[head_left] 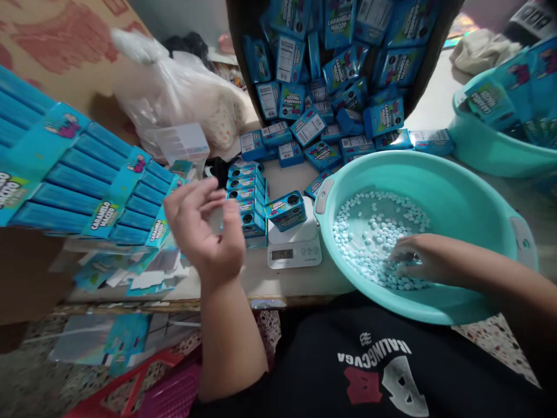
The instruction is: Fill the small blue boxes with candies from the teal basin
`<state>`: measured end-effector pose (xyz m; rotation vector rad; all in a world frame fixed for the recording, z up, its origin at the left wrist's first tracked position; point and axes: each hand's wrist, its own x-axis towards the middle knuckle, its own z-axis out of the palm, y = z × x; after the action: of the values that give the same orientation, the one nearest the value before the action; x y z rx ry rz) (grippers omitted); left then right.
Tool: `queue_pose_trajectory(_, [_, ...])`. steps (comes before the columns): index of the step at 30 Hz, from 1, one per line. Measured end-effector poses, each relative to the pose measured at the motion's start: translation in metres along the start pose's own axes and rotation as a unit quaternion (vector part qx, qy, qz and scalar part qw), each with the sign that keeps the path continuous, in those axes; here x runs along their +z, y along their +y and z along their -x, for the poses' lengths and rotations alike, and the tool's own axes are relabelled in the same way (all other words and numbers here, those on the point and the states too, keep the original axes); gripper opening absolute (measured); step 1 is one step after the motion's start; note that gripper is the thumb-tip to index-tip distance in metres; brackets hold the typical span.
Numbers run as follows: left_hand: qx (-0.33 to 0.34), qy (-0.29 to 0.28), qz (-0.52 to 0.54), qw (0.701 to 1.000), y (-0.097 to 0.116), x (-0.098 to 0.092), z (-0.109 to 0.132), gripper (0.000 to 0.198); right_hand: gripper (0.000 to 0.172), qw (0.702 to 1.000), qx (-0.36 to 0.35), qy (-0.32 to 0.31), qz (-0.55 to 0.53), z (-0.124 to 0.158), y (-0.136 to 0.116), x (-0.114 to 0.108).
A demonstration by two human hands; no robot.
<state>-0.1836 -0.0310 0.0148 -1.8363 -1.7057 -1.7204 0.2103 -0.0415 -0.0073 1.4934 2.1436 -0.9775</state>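
My left hand (202, 229) is raised above the table edge, palm toward me, fingers loosely curled and apart, with nothing visible in it. It hovers just left of a stack of small blue candy boxes (247, 197). One blue box (286, 210) rests on a small white scale (295, 244). My right hand (413, 261) reaches into a teal basin (478, 197) and its fingers are bunched down among several small pale blue candies (369, 232).
A big pile of blue boxes (331, 87) spills from a dark container at the back. Flat blue cartons (78, 174) fan out at left. A plastic bag (183, 98) and a second teal basin (491, 145) flank the pile. A red crate (143, 389) sits below.
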Motion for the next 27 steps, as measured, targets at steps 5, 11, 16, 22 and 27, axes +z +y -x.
queue_pose_trajectory(5, [-0.029,-0.353,-0.085,0.931,0.027,0.027,-0.011,0.073,0.035,0.999,0.030,-0.029,-0.008,-0.003,-0.005,-0.004])
queue_pose_trajectory(11, [-0.004,-0.444,-0.043,0.895,0.027,0.033,-0.009,0.036,0.034,1.000,0.015,-0.014,-0.020,-0.004,-0.006,0.001])
queue_pose_trajectory(16, [0.046,-0.378,-0.151,0.912,0.023,-0.021,-0.007,0.036,0.034,0.999,0.032,-0.015,-0.018,-0.005,-0.008,0.000])
queue_pose_trajectory(22, [-0.074,-0.280,-0.301,0.909,0.017,-0.071,-0.004,0.058,0.049,0.997,0.065,-0.011,-0.027,-0.004,-0.013,-0.005])
queue_pose_trajectory(27, [0.001,-0.383,-0.184,0.905,-0.002,-0.077,-0.006,0.052,0.049,0.997,0.061,0.012,-0.044,-0.005,-0.009,-0.002])
